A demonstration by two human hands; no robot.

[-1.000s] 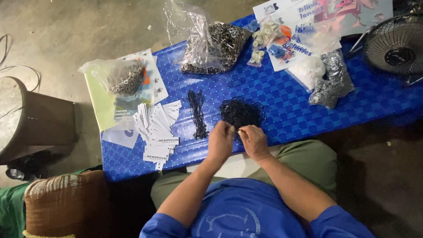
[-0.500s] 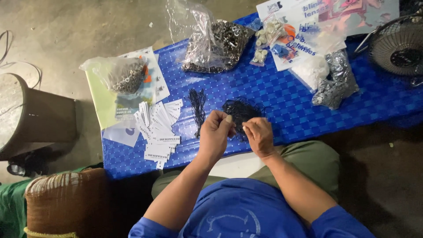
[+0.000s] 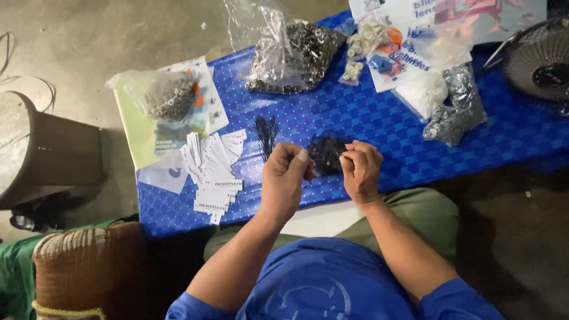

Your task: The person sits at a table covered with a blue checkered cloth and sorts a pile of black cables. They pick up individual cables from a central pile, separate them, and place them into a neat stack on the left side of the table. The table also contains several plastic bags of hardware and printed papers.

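Blue checkered tabletop: pile of small dark pieces near the front edge, just beyond both hands. Left hand curled, fingers pinched narrow; right hand likewise pinched, touching pile's edge. Contents of either pinch too small to tell.

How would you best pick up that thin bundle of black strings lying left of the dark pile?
Probably pinch the black string bundle across its narrow middle from above. It lies flat on the blue table, long and slim, with bare cloth on both sides for fingertips.
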